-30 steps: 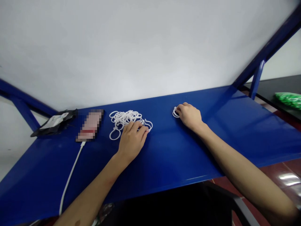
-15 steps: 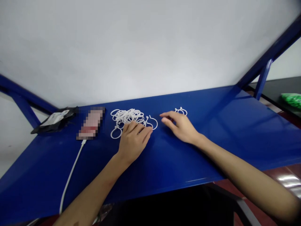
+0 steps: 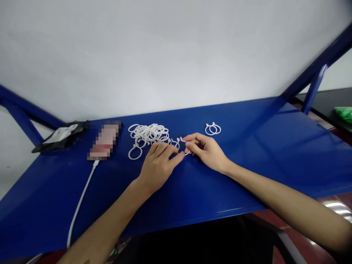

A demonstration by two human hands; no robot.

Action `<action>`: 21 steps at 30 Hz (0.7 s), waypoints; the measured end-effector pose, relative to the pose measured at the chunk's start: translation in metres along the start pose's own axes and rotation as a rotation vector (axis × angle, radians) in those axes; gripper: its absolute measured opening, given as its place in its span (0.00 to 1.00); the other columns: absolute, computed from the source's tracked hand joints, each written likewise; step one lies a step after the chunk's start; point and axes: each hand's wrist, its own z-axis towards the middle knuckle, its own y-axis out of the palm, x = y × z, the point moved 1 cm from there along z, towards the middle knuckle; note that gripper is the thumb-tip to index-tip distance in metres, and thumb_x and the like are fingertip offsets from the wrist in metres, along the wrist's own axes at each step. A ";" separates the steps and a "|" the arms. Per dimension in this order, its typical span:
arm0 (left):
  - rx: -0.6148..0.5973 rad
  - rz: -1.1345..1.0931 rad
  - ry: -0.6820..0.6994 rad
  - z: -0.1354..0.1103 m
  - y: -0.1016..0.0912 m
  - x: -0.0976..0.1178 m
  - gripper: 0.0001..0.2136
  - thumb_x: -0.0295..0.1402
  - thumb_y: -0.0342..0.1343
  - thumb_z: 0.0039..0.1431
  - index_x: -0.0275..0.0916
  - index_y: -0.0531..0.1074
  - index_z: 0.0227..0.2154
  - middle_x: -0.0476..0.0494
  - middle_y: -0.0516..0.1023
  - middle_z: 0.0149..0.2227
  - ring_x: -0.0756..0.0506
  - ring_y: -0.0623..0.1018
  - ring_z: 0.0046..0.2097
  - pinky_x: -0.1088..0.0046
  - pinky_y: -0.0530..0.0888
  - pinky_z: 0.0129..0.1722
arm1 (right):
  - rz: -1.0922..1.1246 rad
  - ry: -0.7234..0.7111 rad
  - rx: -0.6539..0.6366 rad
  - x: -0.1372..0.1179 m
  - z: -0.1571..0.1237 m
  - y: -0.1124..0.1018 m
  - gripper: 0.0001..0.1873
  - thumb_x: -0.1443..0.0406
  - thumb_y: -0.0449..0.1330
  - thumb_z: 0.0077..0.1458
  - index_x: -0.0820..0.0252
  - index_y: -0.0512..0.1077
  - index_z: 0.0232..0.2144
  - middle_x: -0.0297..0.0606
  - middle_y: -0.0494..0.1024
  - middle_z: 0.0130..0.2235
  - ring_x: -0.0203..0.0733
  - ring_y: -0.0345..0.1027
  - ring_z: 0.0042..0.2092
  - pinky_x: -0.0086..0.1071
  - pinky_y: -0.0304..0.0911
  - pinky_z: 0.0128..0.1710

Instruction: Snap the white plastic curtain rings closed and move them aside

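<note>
My right hand (image 3: 207, 151) pinches a thin white plastic ring (image 3: 187, 153) whose free end sticks up at its fingertips. My left hand (image 3: 159, 165), palm down with bent fingers, has its thumb tip at the lower edge of the same ring; the exact grip is partly hidden. Just beyond the left fingers lies a heap of white plastic rings (image 3: 151, 132), its near edge covered by them. One open ring (image 3: 177, 145) stands between the heap and the right fingertips. Farther back to the right, two closed rings (image 3: 212, 129) overlap on the blue table (image 3: 247, 146).
Left of the heap lies a blurred-out phone-like slab (image 3: 104, 140) with a white cable (image 3: 82, 198) running off the near edge. Beyond it sits a black plastic packet (image 3: 60, 136). A white wall (image 3: 176, 55) backs the table, and blue metal struts (image 3: 315, 88) flank it.
My right hand has moved slightly left and closed its fingers on the ring beside my left hand. The two overlapping rings at the back now show in full.
</note>
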 end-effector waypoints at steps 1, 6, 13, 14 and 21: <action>0.002 0.007 0.005 0.000 0.000 0.000 0.06 0.24 0.62 0.61 0.41 0.77 0.38 0.48 0.76 0.33 0.45 0.70 0.38 0.66 0.67 0.42 | 0.022 0.014 0.000 0.001 0.001 0.000 0.15 0.56 0.59 0.62 0.60 0.74 0.45 0.36 0.80 0.32 0.37 0.72 0.33 0.33 0.68 0.36; 0.021 0.026 0.008 0.001 -0.002 0.001 0.05 0.24 0.61 0.61 0.41 0.76 0.36 0.49 0.77 0.33 0.45 0.71 0.37 0.65 0.67 0.41 | 0.118 0.066 -0.026 0.005 0.005 0.000 0.16 0.55 0.63 0.59 0.60 0.74 0.42 0.36 0.81 0.31 0.36 0.73 0.32 0.33 0.68 0.35; 0.030 -0.209 -0.311 0.003 -0.005 -0.002 0.07 0.33 0.59 0.64 0.38 0.71 0.43 0.46 0.77 0.36 0.44 0.75 0.40 0.65 0.72 0.44 | 0.021 0.034 0.044 0.001 0.003 -0.004 0.14 0.55 0.62 0.60 0.60 0.75 0.40 0.36 0.81 0.31 0.35 0.71 0.31 0.32 0.65 0.32; 0.033 -0.244 -0.377 0.003 -0.005 -0.003 0.07 0.33 0.58 0.65 0.38 0.71 0.43 0.46 0.77 0.35 0.44 0.75 0.40 0.65 0.73 0.44 | 0.005 0.014 0.043 0.000 0.002 -0.004 0.14 0.55 0.62 0.61 0.60 0.75 0.40 0.36 0.81 0.32 0.36 0.72 0.32 0.32 0.65 0.33; -0.042 -0.374 -0.432 0.003 -0.001 -0.006 0.04 0.31 0.54 0.68 0.39 0.73 0.37 0.48 0.79 0.35 0.46 0.76 0.39 0.68 0.74 0.41 | -0.123 -0.089 -0.009 -0.003 -0.003 -0.002 0.11 0.57 0.63 0.61 0.58 0.76 0.35 0.37 0.82 0.38 0.38 0.73 0.35 0.33 0.67 0.35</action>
